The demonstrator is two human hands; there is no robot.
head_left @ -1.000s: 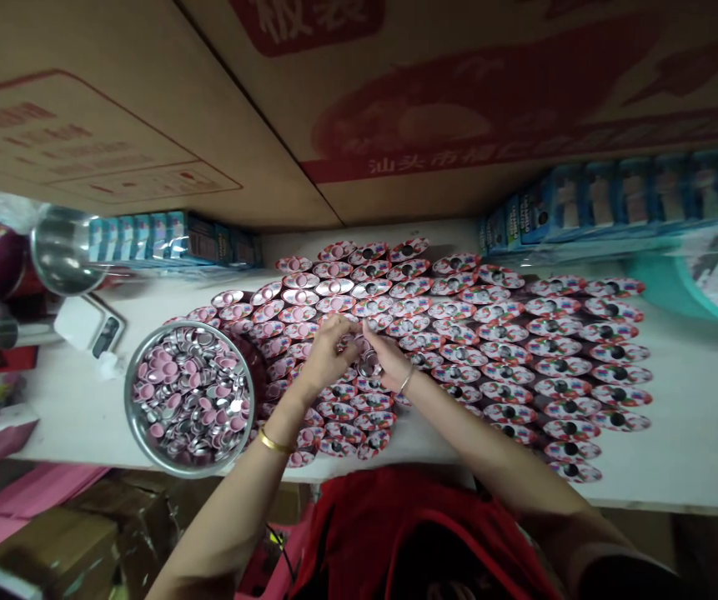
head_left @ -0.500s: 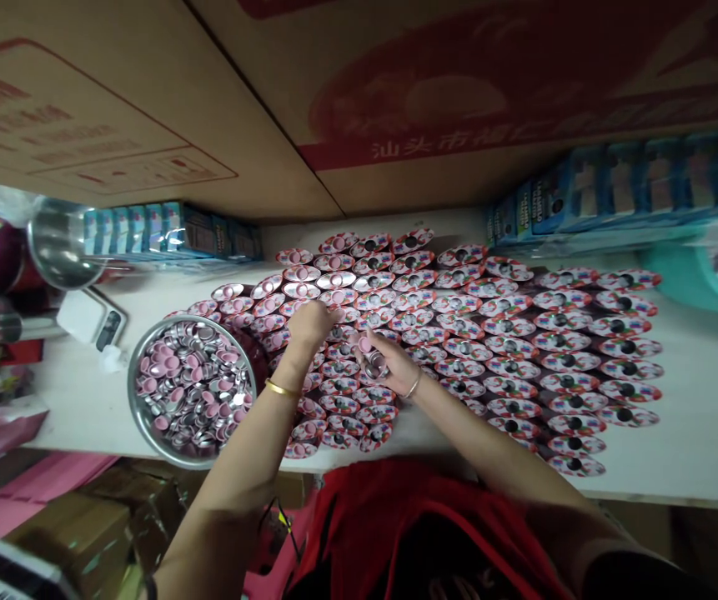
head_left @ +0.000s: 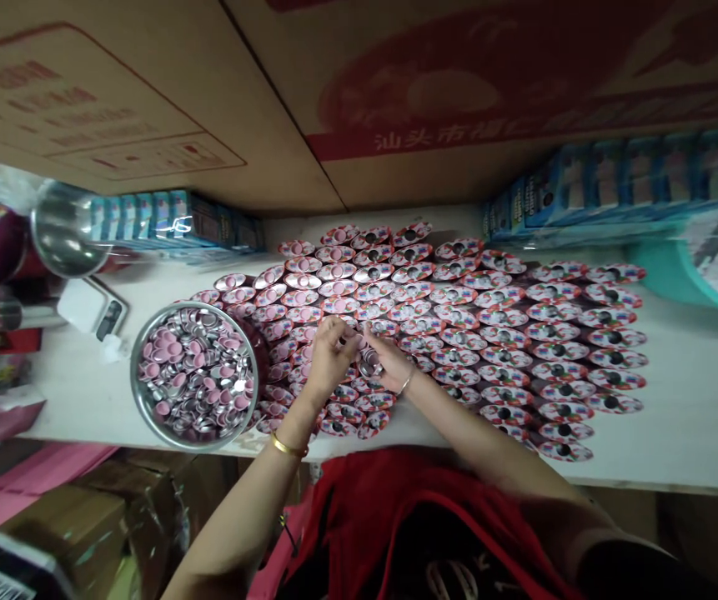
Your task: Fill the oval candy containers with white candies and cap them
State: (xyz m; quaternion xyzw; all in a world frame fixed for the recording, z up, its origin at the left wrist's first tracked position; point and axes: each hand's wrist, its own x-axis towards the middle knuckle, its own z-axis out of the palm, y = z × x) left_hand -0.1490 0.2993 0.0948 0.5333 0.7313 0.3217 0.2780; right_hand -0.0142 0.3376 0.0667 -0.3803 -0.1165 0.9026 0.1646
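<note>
In the head view my right hand [head_left: 389, 360] cups a few small round silver pieces with pink faces [head_left: 368, 360], like little shallow cups. My left hand [head_left: 332, 354] is beside it, thumb and fingers pinched together at the edge of these pieces; one seems to be between the fingertips, partly hidden. Under and around both hands stand rows of printed red-and-white oval-topped packs [head_left: 455, 317], each with a round opening on top. Pink rounds sit in many packs on the left, while dark openings show on the right.
A metal bowl [head_left: 135, 375] full of pink and silver pieces stands left of the packs. Blue boxes [head_left: 202, 221] line the back, below large cartons [head_left: 409, 167]. A small scale [head_left: 87, 304] lies far left. A teal basin [head_left: 665, 275] is at the right.
My left hand has come back from over the packs, down and right, to the pieces in my right hand. My right hand has stayed nearly in place. The view has shifted slightly.
</note>
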